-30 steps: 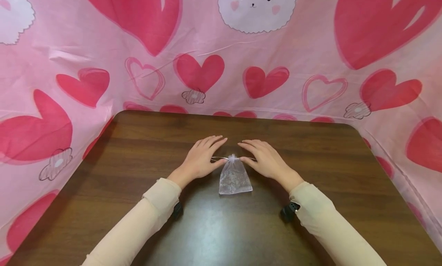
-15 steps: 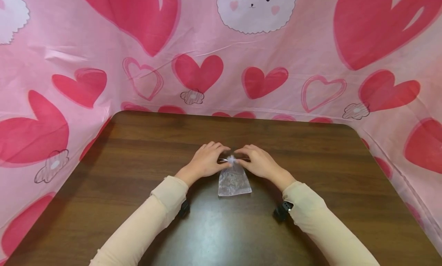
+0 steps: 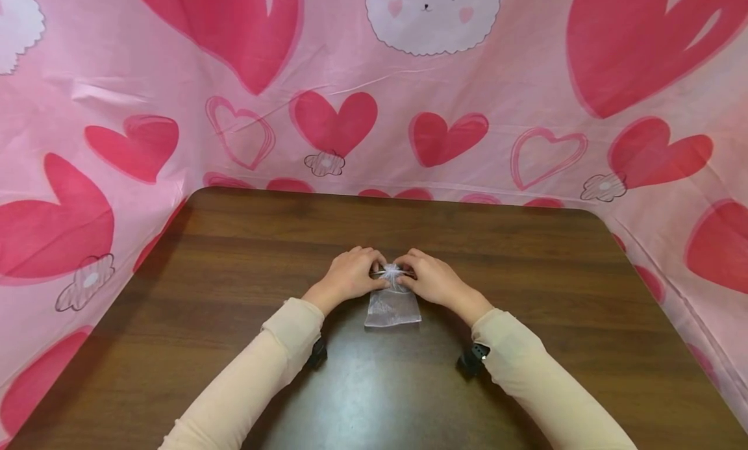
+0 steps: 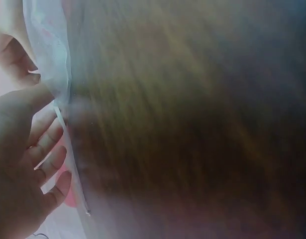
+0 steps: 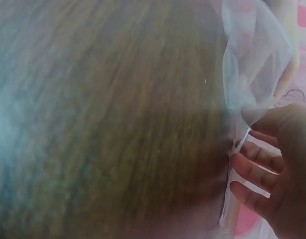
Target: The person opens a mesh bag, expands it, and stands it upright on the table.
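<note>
A small sheer white organza drawstring pouch [image 3: 393, 312] lies on the table, its gathered neck pointing away from me and its wide bottom edge toward me. My left hand [image 3: 347, 275] pinches the neck from the left, thumb on the near side and fingers curled on the far side. From the right, my right hand [image 3: 435, 280] pinches it the same way. In the left wrist view, a thin white drawstring [image 4: 73, 154] runs down past the fingers from the sheer pouch fabric [image 4: 55, 47]. The right wrist view shows my thumb against the gathered fabric [image 5: 259, 55].
The brown wood-grain table [image 3: 497, 398] has rounded far corners. A pink cloth [image 3: 497, 86] printed with hearts hangs behind it and along both sides. A small black device [image 3: 471, 360] sits under my right wrist, another [image 3: 318, 354] under the left.
Both hands have come inward toward the pouch, their fingers going from nearly straight to curled at its neck. The neck has opened out slightly, and the pouch's lower edge has shifted slightly away and left.
</note>
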The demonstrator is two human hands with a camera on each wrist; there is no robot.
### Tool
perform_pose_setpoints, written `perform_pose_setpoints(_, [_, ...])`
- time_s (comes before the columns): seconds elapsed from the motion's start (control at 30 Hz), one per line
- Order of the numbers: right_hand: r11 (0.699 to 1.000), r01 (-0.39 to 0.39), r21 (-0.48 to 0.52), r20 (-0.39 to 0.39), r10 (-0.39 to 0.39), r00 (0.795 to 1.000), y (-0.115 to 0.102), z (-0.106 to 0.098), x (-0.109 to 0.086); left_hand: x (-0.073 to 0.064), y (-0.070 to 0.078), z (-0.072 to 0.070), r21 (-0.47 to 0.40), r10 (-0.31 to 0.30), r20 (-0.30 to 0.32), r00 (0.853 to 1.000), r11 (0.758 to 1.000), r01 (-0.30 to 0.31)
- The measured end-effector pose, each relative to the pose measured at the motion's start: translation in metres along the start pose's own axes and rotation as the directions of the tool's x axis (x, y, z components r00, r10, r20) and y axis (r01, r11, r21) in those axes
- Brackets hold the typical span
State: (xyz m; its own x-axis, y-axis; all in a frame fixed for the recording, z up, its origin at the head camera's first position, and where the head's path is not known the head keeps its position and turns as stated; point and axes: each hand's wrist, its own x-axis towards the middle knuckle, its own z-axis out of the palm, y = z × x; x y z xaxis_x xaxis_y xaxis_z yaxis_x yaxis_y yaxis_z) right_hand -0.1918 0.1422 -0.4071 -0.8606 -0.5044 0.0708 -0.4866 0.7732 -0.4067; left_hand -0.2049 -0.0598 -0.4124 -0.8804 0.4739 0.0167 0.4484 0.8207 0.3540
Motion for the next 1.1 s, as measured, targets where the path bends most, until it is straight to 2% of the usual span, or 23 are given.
perform_pose_setpoints(0.33, [0.999, -0.037, 0.023, -0.057, 0.039, 0.998, -0.004, 0.001, -0.004, -0.003, 0.001, 0.0, -0.09, -0.029, -0.012, 1.0, 0.996, 0.028])
perform_pose_setpoints(0.5, [0.999, -0.048, 0.013, -0.121, 0.049, 0.991, -0.008, -0.002, -0.01, -0.006, 0.0, -0.002, -0.145, 0.004, -0.027, 1.0, 0.989, -0.008])
perform_pose_setpoints(0.7, [0.998, -0.03, 0.053, -0.213, 0.041, 0.976, -0.019, -0.01, -0.024, -0.013, 0.006, -0.009, -0.222, 0.029, -0.106, 0.994, 0.974, -0.052])
perform_pose_setpoints(0.8, [0.994, 0.003, 0.109, -0.278, 0.028, 0.96, -0.024, -0.013, -0.031, -0.017, 0.012, -0.014, -0.267, 0.025, -0.144, 0.989, 0.962, -0.063])
perform_pose_setpoints(0.9, [0.977, 0.037, 0.209, -0.323, 0.034, 0.946, -0.027, -0.016, -0.036, -0.021, 0.016, -0.019, -0.312, 0.026, -0.165, 0.986, 0.947, -0.077])
perform_pose_setpoints(1.0, [0.948, 0.049, 0.314, -0.335, 0.063, 0.94, -0.028, -0.017, -0.039, -0.024, 0.02, -0.02, -0.352, 0.025, -0.17, 0.985, 0.932, -0.084])
perform_pose_setpoints(1.1, [0.932, 0.037, 0.36, -0.336, 0.093, 0.937, -0.027, -0.016, -0.04, -0.026, 0.022, -0.021, -0.376, 0.021, -0.187, 0.982, 0.922, -0.092])
